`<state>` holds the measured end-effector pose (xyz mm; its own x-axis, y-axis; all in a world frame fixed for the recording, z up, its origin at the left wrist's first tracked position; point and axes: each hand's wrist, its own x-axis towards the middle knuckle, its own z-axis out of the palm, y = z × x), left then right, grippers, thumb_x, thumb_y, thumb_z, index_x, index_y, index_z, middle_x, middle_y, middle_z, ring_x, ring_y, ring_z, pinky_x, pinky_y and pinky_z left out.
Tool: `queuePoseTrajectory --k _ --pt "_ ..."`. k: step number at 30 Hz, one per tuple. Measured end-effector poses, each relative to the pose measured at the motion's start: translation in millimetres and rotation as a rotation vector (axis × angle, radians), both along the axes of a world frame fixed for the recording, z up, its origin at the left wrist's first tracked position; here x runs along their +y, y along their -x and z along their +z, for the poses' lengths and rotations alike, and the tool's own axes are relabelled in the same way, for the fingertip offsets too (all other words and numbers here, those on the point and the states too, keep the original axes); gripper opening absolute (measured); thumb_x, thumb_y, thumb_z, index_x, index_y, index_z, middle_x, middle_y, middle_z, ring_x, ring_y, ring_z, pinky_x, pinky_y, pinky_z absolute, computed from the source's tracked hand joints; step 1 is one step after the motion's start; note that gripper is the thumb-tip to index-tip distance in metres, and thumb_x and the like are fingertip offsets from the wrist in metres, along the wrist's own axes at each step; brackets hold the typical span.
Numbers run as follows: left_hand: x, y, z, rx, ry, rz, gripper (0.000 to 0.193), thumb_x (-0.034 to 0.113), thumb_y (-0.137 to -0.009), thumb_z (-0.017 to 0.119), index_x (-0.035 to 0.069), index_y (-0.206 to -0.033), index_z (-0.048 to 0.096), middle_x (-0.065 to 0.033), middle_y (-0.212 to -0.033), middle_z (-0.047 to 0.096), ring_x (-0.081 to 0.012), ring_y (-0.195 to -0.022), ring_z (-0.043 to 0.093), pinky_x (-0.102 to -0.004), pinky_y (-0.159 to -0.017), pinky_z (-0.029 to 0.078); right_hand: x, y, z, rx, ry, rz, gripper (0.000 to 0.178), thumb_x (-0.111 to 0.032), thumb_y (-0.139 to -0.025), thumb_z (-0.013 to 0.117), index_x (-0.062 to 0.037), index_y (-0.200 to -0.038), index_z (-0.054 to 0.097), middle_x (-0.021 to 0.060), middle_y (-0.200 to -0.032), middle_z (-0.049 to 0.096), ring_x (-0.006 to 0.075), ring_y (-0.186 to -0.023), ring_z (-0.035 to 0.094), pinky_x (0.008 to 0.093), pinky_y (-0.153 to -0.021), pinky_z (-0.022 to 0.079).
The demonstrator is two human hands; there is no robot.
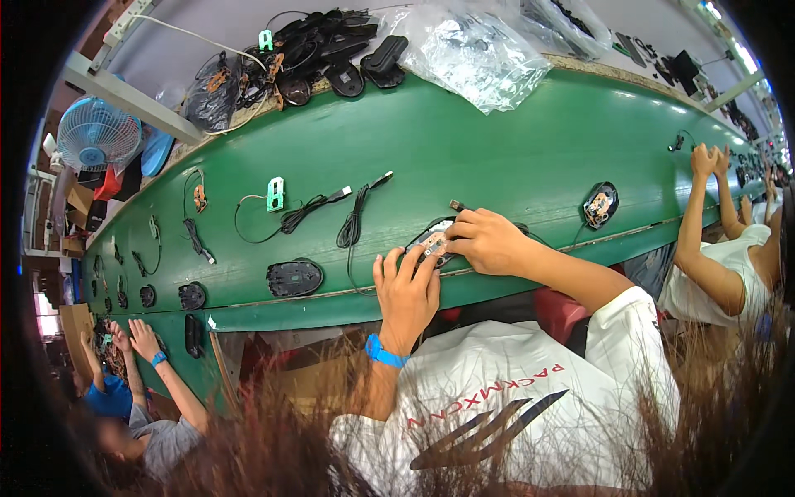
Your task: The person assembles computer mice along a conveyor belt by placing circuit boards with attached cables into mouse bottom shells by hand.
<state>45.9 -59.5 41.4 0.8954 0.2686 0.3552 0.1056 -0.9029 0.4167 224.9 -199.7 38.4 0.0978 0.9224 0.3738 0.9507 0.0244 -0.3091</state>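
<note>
In front of me a black computer mouse base [447, 263] holds a tan circuit board [434, 243] at the near edge of the green work surface. My left hand [407, 290] grips the near left side of the base, its fingertips on the rim and the board's edge. A blue band circles that wrist. My right hand [489, 240] is closed over the right end of the board, fingers bent and pressed together; what lies between the fingertips is hidden. Just beyond it a USB plug [456, 205] rests on the surface.
Left lie an empty mouse shell [295, 277], a bundled cable [354, 217] and a green board [276, 194] with its cable. Another mouse base [600, 204] lies right. Mouse shells [344, 78] and clear plastic bags [476, 58] fill the back ledge. Co-workers' hands [146, 341] are on both sides.
</note>
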Motion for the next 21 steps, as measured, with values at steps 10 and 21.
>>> queuePoseTrajectory --k 10,21 --pt "0 -1 2 -0.014 0.039 -0.04 0.031 0.009 -0.086 0.072 0.011 -0.116 0.072 -0.0089 -0.129 0.062 -0.039 -0.124 0.051 -0.0617 -0.109 0.035 -6 -15 20 0.107 -0.072 -0.052 0.017 -0.005 -0.074 0.069 -0.0084 -0.089 0.075 0.0052 -0.102 0.069 0.0266 -0.099 0.064 0.0405 -0.083 0.054" --pt "12 -9 7 0.092 -0.034 -0.089 0.036 0.006 -0.087 0.069 0.012 -0.123 0.068 -0.012 -0.141 0.056 -0.0415 -0.132 0.047 -0.0653 -0.111 0.033 -35 -66 42 0.264 -0.103 -0.353 0.019 -0.003 -0.08 0.065 -0.0062 -0.095 0.076 0.0089 -0.104 0.07 0.0289 -0.097 0.066 0.041 -0.084 0.056"
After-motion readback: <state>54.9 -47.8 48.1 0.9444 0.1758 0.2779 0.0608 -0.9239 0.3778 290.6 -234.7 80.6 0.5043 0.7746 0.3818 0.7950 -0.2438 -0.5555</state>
